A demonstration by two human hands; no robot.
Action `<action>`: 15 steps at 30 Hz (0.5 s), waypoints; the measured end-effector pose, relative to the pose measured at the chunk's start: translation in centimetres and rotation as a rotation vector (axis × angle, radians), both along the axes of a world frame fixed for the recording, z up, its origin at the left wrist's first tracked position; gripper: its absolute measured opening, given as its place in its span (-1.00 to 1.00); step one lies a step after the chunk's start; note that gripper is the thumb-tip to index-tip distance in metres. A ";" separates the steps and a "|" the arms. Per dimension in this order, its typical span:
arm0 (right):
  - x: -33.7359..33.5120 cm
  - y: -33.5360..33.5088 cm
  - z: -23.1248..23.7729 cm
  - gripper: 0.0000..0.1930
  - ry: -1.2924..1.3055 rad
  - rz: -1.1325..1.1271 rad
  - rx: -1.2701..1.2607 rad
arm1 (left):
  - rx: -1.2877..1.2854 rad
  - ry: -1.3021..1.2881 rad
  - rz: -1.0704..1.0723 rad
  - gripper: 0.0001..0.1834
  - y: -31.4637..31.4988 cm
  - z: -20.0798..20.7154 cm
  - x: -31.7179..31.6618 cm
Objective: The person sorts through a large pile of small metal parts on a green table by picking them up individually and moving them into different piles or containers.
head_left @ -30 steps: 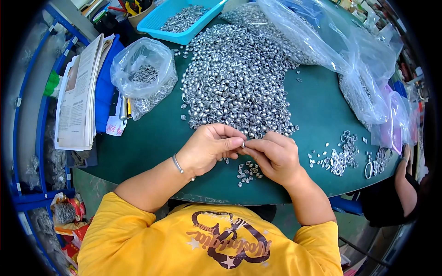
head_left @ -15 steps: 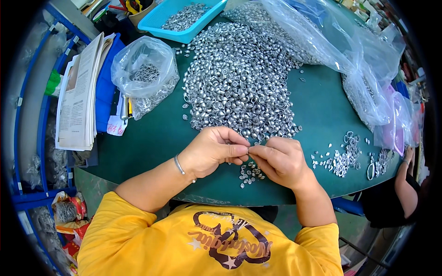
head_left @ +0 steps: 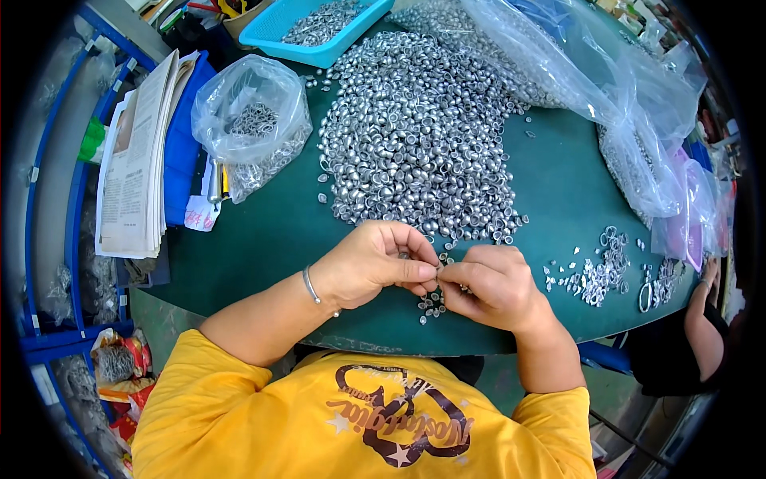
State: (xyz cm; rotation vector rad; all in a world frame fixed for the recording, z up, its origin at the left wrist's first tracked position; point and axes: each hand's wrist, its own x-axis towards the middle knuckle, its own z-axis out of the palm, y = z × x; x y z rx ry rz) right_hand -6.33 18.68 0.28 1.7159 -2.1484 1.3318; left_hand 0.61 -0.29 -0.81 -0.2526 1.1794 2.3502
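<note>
My left hand (head_left: 383,257) and my right hand (head_left: 493,287) meet above the green table, near its front edge. Thumb and forefinger of each hand are pinched together around a tiny piece between them, mostly covered by the fingertips. Its kind cannot be made out. Just beyond my fingers lies a broad heap of small silver metal caps (head_left: 415,136), rounded on one side and hollow on the other. A few small silver pieces (head_left: 432,308) lie scattered beneath my hands, partly hidden by them.
Left of the heap stands a clear bag (head_left: 251,120) of metal pieces, beside newspapers (head_left: 136,168). A blue basket (head_left: 319,54) sits at the back. Large plastic bags (head_left: 630,152) and a small pile of silver parts (head_left: 598,275) lie right. Another person's arm (head_left: 702,327) rests at the right edge.
Both hands have shifted very slightly right and toward me, still pinched together. My right hand's fingers have curled a bit more. The view has tilted a little.
</note>
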 end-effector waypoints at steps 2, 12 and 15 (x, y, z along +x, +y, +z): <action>0.0 -0.1 0.1 -0.82 -0.002 -0.085 -0.040 | -0.016 0.040 0.012 -0.85 0.0 0.0 -0.1; -2.9 0.6 -0.9 -0.56 -1.826 0.246 -0.511 | 0.036 0.000 0.255 -0.84 0.1 0.1 -0.3; -3.0 0.3 -0.2 -0.54 -1.870 0.252 -0.538 | -0.002 0.021 0.362 -0.86 0.2 -0.1 -0.3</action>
